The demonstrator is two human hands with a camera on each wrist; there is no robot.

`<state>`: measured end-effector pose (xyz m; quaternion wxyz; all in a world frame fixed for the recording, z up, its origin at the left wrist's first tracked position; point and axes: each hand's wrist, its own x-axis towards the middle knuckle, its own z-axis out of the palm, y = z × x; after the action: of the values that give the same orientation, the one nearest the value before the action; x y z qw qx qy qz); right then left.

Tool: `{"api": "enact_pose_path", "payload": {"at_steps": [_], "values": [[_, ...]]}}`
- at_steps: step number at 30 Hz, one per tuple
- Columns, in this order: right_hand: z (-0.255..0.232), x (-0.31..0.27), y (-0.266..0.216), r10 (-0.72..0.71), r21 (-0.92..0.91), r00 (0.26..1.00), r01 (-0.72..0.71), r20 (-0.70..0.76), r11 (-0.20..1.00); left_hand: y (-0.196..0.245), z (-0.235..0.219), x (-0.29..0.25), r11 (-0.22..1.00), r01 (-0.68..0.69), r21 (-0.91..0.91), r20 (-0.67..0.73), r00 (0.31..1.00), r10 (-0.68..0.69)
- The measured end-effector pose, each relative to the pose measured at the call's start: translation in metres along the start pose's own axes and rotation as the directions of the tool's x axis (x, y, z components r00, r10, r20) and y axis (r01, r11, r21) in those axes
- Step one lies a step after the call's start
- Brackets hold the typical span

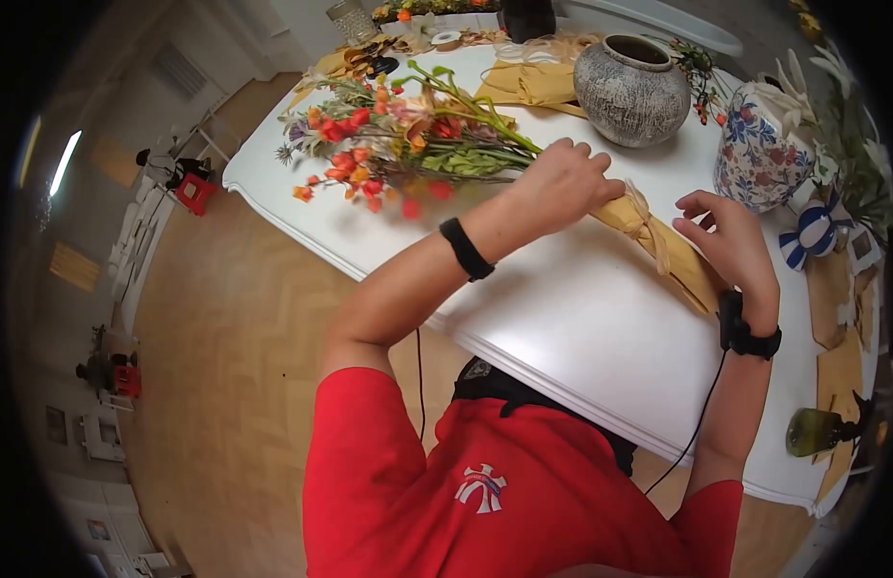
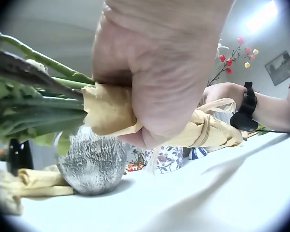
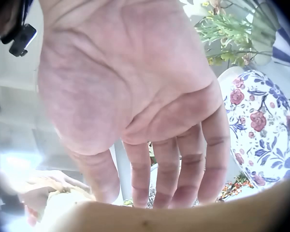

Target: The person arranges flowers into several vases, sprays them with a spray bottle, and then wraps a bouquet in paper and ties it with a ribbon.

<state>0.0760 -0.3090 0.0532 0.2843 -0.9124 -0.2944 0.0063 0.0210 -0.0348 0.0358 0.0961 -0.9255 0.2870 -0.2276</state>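
Note:
My left hand grips a bouquet of flowers around its stems, where brown kraft paper wraps them. Red, orange and pink blooms and green leaves fan out to the left of that hand. A raffia bow is tied round the paper. Seen from the left wrist, the fingers curl over the upper edge of the paper, with green stems coming out of it. My right hand is held beside the wrapped lower end, fingers loosely bent and nothing in its palm.
A grey textured vase stands behind the left hand, with folded brown paper beside it. At the right are a floral-patterned vase, a blue-and-white ribbon and a green bottle. The white table's edge runs close to the body.

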Motion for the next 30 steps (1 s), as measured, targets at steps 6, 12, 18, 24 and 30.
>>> {"api": "enact_pose_path", "payload": {"at_steps": [6,12,18,24,30], "values": [[-0.005,-0.008,-0.017,-0.07,0.015,0.986,0.073,-0.15,0.997,-0.09,-0.039,-0.048,0.971,0.033,0.237,0.007,0.999,-0.036],[0.001,-0.003,-0.01,-0.082,0.046,0.994,0.086,-0.078,0.995,-0.178,-0.028,-0.099,0.96,0.139,0.243,0.164,0.97,-0.182],[0.008,0.003,-0.006,-0.023,0.014,1.0,0.023,-0.016,1.0,-0.246,0.021,-0.147,0.958,0.199,0.207,0.304,0.917,-0.256],[0.011,0.007,0.007,0.01,0.005,1.0,-0.01,0.004,1.0,-0.271,0.059,-0.16,0.959,0.241,0.152,0.331,0.902,-0.279],[0.009,0.012,0.009,0.065,0.001,0.997,-0.065,0.033,0.998,-0.27,0.048,-0.157,0.951,0.242,0.193,0.3,0.908,-0.292]]}}
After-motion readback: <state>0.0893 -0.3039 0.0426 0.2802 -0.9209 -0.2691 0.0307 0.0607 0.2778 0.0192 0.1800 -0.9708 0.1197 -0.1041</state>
